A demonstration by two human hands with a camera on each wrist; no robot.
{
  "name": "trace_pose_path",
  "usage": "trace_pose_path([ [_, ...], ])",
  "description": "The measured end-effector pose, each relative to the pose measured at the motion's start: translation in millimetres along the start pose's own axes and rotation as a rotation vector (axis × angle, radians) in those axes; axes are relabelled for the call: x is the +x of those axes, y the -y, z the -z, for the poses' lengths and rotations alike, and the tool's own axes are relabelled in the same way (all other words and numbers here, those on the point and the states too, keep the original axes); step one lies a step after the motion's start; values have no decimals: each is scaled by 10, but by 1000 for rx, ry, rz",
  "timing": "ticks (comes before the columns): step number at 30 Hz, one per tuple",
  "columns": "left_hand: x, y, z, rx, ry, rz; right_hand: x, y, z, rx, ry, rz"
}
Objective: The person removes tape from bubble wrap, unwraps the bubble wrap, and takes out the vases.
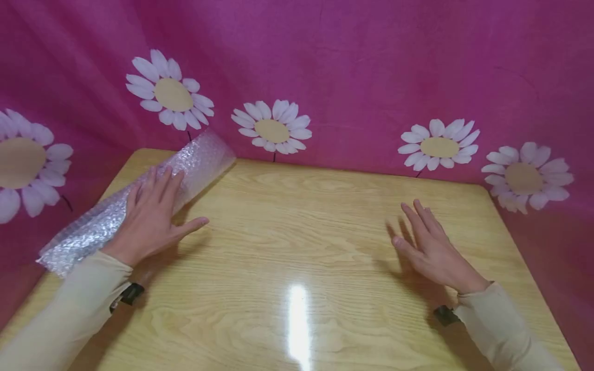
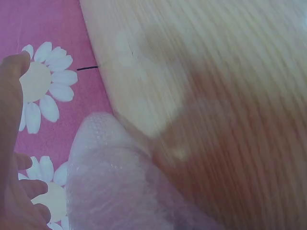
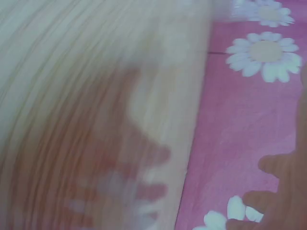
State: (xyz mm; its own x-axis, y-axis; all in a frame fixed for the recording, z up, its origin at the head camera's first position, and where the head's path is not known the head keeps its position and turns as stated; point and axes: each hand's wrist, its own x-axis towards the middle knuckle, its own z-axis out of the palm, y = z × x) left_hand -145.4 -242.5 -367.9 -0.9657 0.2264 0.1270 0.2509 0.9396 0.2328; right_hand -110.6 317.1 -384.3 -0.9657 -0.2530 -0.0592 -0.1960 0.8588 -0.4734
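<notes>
A roll of clear bubble wrap (image 1: pixel 204 157) lies slantwise on the left side of the wooden table (image 1: pixel 297 226). Over its middle is my left hand (image 1: pixel 150 219), fingers straight and thumb spread toward the table's centre; in the head view the fingers overlap the wrap. The left wrist view shows the roll's rounded end (image 2: pixel 110 177) beside the fingers (image 2: pixel 36 189). On the other side, my right hand (image 1: pixel 433 252) hovers above the tabletop with fingers extended and nothing in it. Its fingers (image 3: pixel 271 165) appear at the right edge of the right wrist view.
A magenta cloth (image 1: pixel 352 77) printed with large white daisies hangs behind the table and at both sides. The roll's far end reaches the table's back edge, and its near end reaches the left edge. A bright light reflection (image 1: pixel 298 324) shows on the tabletop.
</notes>
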Motion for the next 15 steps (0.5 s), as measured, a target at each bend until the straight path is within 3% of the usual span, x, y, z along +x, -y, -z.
trace_pose_path([
  [6,77,68,55,24,-12,-5,37,107,-51,84,-33,-6],
  [15,170,127,105,4,-21,13,139,286,-169,145,-16,-4],
])
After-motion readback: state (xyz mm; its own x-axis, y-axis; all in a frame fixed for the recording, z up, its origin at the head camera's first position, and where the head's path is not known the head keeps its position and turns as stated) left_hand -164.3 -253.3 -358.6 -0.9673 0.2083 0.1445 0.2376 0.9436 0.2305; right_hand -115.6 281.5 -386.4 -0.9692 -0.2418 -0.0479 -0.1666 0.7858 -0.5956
